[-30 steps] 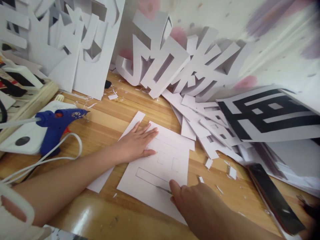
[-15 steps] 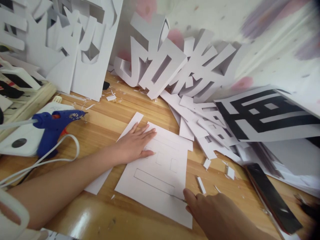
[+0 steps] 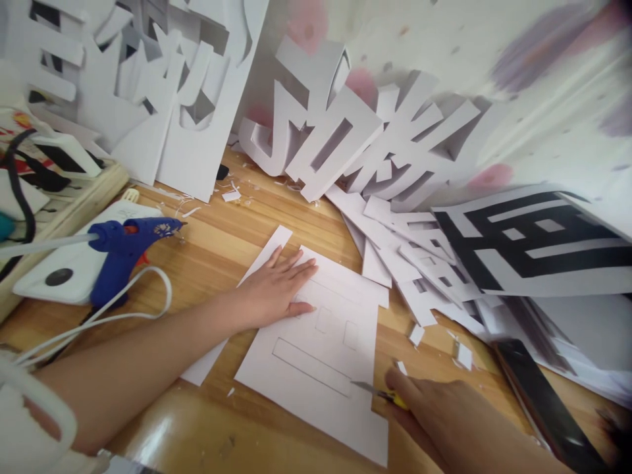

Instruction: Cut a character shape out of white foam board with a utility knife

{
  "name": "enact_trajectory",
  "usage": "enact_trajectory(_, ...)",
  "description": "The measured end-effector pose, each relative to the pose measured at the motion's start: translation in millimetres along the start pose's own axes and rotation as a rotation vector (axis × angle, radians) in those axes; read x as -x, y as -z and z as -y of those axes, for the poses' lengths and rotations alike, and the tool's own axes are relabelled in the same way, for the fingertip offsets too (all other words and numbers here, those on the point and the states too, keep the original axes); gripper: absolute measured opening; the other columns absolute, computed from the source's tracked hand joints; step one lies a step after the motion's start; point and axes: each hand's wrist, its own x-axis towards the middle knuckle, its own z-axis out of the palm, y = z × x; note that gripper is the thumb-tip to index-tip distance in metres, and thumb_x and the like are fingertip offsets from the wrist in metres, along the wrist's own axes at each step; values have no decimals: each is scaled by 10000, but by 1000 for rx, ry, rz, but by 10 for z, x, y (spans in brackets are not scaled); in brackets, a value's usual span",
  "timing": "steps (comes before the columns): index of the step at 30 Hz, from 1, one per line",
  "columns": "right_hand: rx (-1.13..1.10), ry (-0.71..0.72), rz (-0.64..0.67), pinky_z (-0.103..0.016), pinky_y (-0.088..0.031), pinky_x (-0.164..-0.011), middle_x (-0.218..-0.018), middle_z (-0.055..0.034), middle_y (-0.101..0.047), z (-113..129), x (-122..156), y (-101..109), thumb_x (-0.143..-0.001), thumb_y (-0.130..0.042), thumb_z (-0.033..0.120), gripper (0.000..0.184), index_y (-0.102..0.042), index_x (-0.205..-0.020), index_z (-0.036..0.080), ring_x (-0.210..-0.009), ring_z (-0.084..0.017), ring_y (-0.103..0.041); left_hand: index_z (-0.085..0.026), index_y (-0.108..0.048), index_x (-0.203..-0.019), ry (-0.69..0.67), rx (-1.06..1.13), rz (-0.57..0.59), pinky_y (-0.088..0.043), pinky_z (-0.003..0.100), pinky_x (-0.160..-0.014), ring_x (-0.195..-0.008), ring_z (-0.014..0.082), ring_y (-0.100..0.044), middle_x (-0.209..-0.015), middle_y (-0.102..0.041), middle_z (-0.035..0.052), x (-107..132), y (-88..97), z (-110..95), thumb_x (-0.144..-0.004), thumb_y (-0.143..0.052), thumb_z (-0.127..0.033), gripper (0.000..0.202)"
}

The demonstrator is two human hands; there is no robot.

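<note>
A white foam board sheet (image 3: 316,401) lies flat on the wooden table, with thin rectangular outlines on its face. My left hand (image 3: 271,293) presses on its upper left part, fingers stretched out and holding nothing. In my right hand (image 3: 439,411) is a utility knife (image 3: 395,397) with a yellow handle, its blade over the board near the right end of the long outlined rectangle. Whether the tip touches the board I cannot tell. Beneath my left hand and wrist runs a narrow white strip (image 3: 279,240).
A blue glue gun (image 3: 116,253) with a white cord rests on a white device (image 3: 37,283) at left. Cut-out white characters (image 3: 320,131) stand along the back. White offcuts (image 3: 405,273), a black-and-white patterned sheet (image 3: 533,240) and a long black object (image 3: 548,401) lie to the right.
My right hand has lifted slightly away, and more of the knife's blade and yellow handle shows. The right end of the long rectangle now has a line. The view has shifted a little.
</note>
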Motion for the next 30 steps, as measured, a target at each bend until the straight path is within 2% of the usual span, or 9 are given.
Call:
enact_trajectory(3, 25, 60, 23, -279, -192, -394, -563, 13, -612, 267, -189, 85, -821, -494, 229, 72, -496, -750, 241, -413, -165, -560, -119, -222, -1400, 14, 6, -7, 13, 423, -1090, -1366, 234, -88, -1455, -255, 63, 4, 16, -12, -903, -247, -572, 673)
enact_trajectory(5, 78, 119, 92, -291, -158, -394, -590, 9, -633, 492, -352, 136, -827, -497, 223, 88, -478, -741, 228, -456, -198, -600, -109, -225, -1398, 20, 5, -7, 1, 423, -1091, -1365, 235, -92, -1456, -250, 67, 6, 34, -21, -902, -269, -566, 676)
enact_trajectory(9, 61, 101, 113, -300, -105, -380, -627, 21, -651, 794, -598, 173, -850, -472, 244, 99, -461, -757, 215, -489, -201, -627, -86, -227, -1394, 24, 16, 17, -10, 431, -1091, -1365, 242, -90, -1458, -233, 79, 3, 64, -31, -896, -309, -558, 690)
enact_trajectory(23, 155, 168, 48, -301, -63, -373, -579, 29, -612, 799, -631, 103, -832, -477, 204, 67, -438, -779, 217, -409, -187, -588, -94, -228, -1395, 25, 30, 8, 2, 409, -1093, -1367, 233, -79, -1461, -232, 75, 7, 49, -28, -893, -307, -565, 693)
enact_trajectory(30, 287, 279, 42, -303, -121, -340, -540, 17, -569, 836, -650, 168, -800, -502, 138, 74, -460, -801, 200, -372, -169, -536, -116, -217, -1401, 38, 36, 33, 20, 444, -1089, -1368, 238, -71, -1464, -217, 74, -12, 36, -31, -896, -316, -552, 674)
